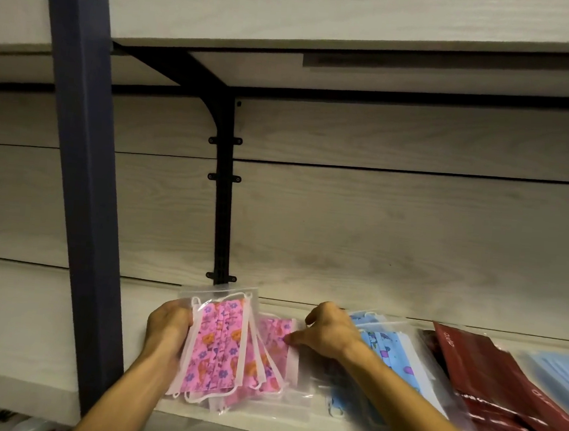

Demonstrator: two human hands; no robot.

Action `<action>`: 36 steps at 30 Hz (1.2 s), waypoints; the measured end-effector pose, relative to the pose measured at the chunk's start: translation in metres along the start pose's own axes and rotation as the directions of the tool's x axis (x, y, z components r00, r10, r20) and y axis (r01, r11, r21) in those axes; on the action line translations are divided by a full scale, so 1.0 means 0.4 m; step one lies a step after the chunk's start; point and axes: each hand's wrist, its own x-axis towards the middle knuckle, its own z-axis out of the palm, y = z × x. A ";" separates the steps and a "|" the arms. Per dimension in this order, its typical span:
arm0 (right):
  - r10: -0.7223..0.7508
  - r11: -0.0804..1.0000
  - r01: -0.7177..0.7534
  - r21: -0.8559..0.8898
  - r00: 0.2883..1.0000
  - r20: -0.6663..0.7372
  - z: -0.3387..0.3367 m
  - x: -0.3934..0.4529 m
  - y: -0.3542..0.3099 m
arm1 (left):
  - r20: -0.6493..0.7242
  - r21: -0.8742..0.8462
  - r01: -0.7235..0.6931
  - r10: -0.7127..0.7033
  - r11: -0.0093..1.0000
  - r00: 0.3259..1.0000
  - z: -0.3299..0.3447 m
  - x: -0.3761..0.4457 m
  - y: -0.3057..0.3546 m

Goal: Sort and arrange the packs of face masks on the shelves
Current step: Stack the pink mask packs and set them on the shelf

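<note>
While the pink flower-printed face masks in clear plastic packs (223, 344) are gathered at the front of the pale wood-grain shelf (25, 330), the sorting is judged to be partly done. A fanned bundle of these packs is gripped along its left edge by the left hand (168, 325), tilted up off the board. Just beside it, a further pink pack (277, 335) lying flat is pinched at its edge by the right hand (330, 329). Rightwards, blue printed mask packs (391, 352), dark red foil packs (488, 381) and plain light blue masks (565, 374) are already laid in separate colour groups. Squaring the pink stack appears to be left. Behind, a black metal bracket (225, 193) is fixed to the panelled back wall
</note>
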 end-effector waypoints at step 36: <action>0.047 0.770 -0.031 0.638 0.999 -0.009 -0.126 0.021 0.094 | 0.263 -0.076 0.024 -0.004 0.997 0.965 0.031 -0.008 0.015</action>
